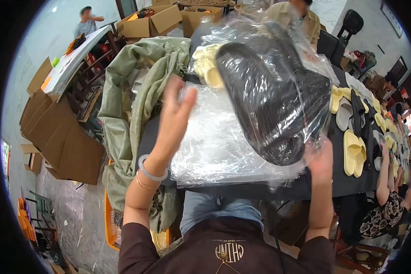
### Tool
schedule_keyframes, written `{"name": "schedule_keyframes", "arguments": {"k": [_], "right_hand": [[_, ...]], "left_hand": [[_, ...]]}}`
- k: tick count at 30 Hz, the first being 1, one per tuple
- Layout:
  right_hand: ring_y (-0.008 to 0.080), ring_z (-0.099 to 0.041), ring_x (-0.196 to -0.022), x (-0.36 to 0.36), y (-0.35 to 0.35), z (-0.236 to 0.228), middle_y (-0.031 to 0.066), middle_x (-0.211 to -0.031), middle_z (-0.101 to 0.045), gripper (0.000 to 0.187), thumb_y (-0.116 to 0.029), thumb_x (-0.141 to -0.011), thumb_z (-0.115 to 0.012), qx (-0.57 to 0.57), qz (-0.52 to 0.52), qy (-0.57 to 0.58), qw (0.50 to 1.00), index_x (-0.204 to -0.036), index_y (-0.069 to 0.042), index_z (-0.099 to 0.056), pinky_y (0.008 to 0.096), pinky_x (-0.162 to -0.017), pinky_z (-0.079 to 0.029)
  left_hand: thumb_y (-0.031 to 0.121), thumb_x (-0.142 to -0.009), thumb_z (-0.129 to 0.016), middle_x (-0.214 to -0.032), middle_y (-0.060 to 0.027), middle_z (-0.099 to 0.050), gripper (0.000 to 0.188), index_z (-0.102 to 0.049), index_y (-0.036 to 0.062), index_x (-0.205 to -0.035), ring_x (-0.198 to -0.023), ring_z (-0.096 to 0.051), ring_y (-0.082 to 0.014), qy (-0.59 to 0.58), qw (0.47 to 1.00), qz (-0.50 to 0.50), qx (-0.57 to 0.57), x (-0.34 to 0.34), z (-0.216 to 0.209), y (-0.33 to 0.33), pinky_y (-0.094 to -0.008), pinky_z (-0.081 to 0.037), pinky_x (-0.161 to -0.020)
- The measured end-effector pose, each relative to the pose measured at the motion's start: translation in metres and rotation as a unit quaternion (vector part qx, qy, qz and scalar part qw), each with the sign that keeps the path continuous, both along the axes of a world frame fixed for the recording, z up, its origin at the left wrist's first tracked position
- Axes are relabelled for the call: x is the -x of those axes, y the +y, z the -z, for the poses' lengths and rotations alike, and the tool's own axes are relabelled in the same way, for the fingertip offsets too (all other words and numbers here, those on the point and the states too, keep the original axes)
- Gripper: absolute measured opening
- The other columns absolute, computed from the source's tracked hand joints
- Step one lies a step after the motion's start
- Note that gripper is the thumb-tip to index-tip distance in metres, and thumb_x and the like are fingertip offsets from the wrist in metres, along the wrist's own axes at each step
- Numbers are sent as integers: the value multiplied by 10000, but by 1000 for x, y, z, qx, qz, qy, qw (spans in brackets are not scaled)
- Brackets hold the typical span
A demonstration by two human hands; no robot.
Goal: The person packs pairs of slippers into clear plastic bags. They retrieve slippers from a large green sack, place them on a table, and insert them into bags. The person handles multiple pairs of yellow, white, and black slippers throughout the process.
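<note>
A pair of black slippers in a clear plastic bag hangs tilted above the table. At its lower right corner my right hand, slightly blurred, has its fingers closed on the bag. My left hand is raised to the left of the bagged pair, thumb and fingers apart, holding nothing; its fingertips are smeared by motion. Under both lies a stack of flat clear plastic bags on the black table. Pale yellow slippers sit behind the stack, partly hidden by the bagged pair.
A green woven sack lies open at my left, over an orange basket. Rows of yellow, grey and black slippers line the table's right side, where co-workers sit. Cardboard boxes stand at the back; folded cardboard leans far left.
</note>
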State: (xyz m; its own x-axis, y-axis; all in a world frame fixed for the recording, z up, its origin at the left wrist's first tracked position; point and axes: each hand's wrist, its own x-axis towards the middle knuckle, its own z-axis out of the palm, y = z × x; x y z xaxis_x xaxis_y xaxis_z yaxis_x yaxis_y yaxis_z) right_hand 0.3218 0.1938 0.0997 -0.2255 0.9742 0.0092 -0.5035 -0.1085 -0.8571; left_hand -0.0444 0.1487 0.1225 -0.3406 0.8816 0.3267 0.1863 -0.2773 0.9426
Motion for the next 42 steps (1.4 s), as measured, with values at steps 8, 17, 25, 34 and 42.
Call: {"name": "schedule_keyframes", "arguments": {"k": [8, 17, 25, 34, 42], "right_hand": [[254, -525, -1153, 86, -70, 6, 129, -1228, -569, 270, -53, -938, -479, 158, -95, 422, 887, -1194, 18, -528, 421, -1048, -382], [194, -502, -1167, 107, -137, 27, 92, -1289, -520, 384, -97, -943, -507, 144, -345, 25, 927, -1318, -46, -436, 345, -998, -385], [241, -495, -1207, 73, -64, -18, 118, -1289, -532, 408, -174, -892, -600, -230, -137, -427, 863, -1264, -34, -508, 348, -997, -387], [277, -549, -1093, 70, 119, 35, 195, -1142, -577, 889, -600, -761, -658, -132, -99, -557, 814, -1332, 41, -424, 336, -932, -416], [145, -618, -865, 82, 174, 32, 64, -830, -653, 499, -422, -789, -712, -300, -38, -542, 784, -1041, -7, -596, 279, -791, -460]], "left_hand": [[323, -864, -655, -1118, -147, -603, 561, -469, -57, -1233, -932, -648, -243, -284, 833, 415, 231, -57, 2, -21, -326, -546, -756], [177, -818, -615, -916, -99, -603, 474, -462, -77, -1188, -698, -637, -153, -134, 969, 147, 150, 44, 3, 22, -273, -528, -604], [166, -846, -664, -1288, -221, -439, 790, -175, -94, -1409, -1121, -518, -244, -236, 965, -56, 98, 72, 108, 24, -322, -464, -891], [240, -929, -572, -1025, -165, -589, 569, -334, -74, -1339, -832, -632, -181, 52, 969, 32, 240, 37, 87, -32, -276, -521, -638], [211, -920, -577, -776, -115, -619, 282, -524, -65, -949, -639, -649, -166, 95, 937, 91, 324, 39, 72, -29, -275, -512, -505]]}}
